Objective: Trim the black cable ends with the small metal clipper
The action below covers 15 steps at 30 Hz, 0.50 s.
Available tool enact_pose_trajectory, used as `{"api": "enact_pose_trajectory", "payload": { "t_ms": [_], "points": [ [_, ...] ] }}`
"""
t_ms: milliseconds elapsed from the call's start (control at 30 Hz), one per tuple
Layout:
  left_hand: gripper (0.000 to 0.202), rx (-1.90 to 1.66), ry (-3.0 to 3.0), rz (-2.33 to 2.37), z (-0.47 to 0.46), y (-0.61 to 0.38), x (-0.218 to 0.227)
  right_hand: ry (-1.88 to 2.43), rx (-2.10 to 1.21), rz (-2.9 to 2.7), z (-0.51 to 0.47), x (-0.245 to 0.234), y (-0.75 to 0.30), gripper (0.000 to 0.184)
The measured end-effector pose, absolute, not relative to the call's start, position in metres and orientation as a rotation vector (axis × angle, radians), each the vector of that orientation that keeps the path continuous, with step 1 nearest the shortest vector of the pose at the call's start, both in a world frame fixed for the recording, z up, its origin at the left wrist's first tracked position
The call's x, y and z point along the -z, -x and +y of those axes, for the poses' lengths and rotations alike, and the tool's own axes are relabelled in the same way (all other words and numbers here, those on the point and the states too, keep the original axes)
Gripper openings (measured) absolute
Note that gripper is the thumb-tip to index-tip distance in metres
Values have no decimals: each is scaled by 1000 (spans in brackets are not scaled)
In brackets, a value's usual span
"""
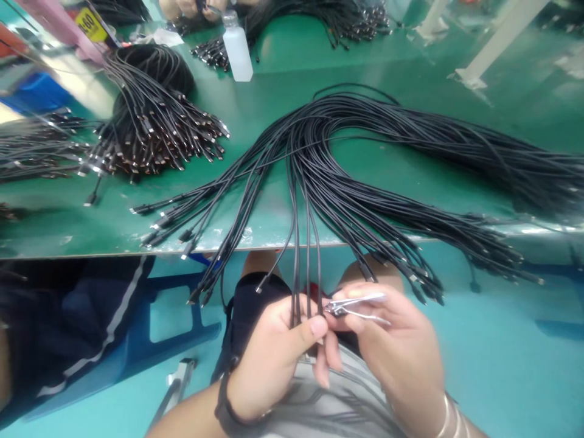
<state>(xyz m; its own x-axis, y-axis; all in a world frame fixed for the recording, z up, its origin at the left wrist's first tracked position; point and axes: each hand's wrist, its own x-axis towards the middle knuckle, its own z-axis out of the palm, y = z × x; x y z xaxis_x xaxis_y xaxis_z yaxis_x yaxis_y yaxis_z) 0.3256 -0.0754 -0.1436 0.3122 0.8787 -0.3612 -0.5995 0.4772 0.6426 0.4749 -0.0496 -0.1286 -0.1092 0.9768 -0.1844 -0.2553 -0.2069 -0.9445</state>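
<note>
My left hand (pixel 274 359) pinches a few black USB cables (pixel 296 304) between thumb and fingers, just below the table edge. My right hand (pixel 392 347) holds a small steel nail clipper (pixel 356 307) close beside those cables. The cables belong to a large black cable bundle (pixel 319 140), which is spread over the green table (pixel 274 73) and hangs over its front edge. Their metal-tipped connectors (pixel 410 274) dangle in a fan. The ends in my left hand are partly hidden by my fingers.
Two more cable heaps (pixel 155 115) lie at the left, and others (pixel 292 30) lie at the far side. There stands a white plastic bottle (pixel 238 52). A co-worker's hands (pixel 196 7) show at the top edge. A dark-clothed person (pixel 68 322) sits at the left by a blue stool (pixel 177 310).
</note>
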Motion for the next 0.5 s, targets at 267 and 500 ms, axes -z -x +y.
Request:
{"api": "enact_pose_trajectory", "payload": {
  "t_ms": [267, 500],
  "points": [
    [22, -1018, -341, 645, -73, -325, 141, 953, -1380, -1121, -53, 139, -477, 29],
    [21, -1013, -334, 647, -72, -325, 140, 932, -1388, -1147, -52, 138, -477, 31]
  ]
}}
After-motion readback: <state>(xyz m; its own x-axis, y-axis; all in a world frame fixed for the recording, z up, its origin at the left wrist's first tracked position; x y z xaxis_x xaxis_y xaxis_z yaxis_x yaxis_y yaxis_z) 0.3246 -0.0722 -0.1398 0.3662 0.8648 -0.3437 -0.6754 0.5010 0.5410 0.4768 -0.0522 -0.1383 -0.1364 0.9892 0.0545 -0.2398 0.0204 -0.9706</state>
